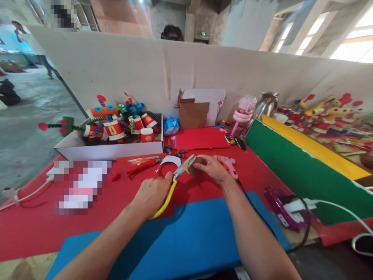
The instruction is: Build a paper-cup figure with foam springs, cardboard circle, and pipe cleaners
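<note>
My left hand (154, 194) is closed round the yellow handles of a pair of scissors (181, 168). The parted blades point up and right, against a small piece of brown cardboard (191, 168). Pinching that piece from the right is my right hand (212, 167); its far fingers are partly hidden. Behind the scissors a curved white paper strip (169, 160) lies on the red table cover (122, 202). A pink glue gun (229, 165) rests just right of my right hand, its black cord running toward me. A blue sheet (180, 241) lies beneath my forearms.
A white box (110, 151) of paper-cup figures stands at the left. Red paper sheets (198, 138), an open brown carton (194, 112) and a pink bottle (243, 112) are behind. A green divider (300, 171) and a purple power strip (285, 210) are at the right.
</note>
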Available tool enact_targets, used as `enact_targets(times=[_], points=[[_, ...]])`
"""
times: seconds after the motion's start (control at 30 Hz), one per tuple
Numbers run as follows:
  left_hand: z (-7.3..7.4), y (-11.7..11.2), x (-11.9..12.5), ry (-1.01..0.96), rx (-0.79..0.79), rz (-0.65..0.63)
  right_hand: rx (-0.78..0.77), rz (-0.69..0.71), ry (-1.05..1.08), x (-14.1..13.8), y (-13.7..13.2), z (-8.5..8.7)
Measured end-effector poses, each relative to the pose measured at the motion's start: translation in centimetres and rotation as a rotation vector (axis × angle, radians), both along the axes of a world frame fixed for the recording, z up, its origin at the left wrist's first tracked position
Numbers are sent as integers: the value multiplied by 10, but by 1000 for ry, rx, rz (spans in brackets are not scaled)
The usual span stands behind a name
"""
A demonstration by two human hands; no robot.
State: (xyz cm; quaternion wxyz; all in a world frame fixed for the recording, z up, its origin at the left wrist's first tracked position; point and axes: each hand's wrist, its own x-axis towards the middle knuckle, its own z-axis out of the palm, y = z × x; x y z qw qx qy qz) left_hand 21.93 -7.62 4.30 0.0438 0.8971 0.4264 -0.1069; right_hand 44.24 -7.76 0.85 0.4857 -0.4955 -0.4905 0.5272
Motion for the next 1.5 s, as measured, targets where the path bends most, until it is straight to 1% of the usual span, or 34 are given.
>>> enact_targets(times=[0.13,0.27,0.43,0.5,0.7,0.83,1.1,1.3,1.4,1.5], points=[[3,-2,1,3,-22,2,4,6,29,1,-2,3],[5,-3,0,-13,-30,-4,12,28,0,3,-4,7],[3,-2,-1,-40,-40,-2,-1,-104,36,5,-4,6],[3,-1,-2,-46,-42,5,-12,-119,48,5,-4,5],[3,1,-1,-49,-46,13,2,-82,17,3,-3,3],[0,2,0,-51,-26,9,13,-37,-16,2,-2,3],[-1,1,1,-28,-54,11,32,-25,-75,4,-1,2],[0,-1,-2,-48,-66,-4,40,59,-150,10,-4,8],[3,-2,-2,-53,-98,-11,36,49,-212,14,-5,11],[6,-2,-3,-85,-143,-9,36,27,-223,15,-5,13]])
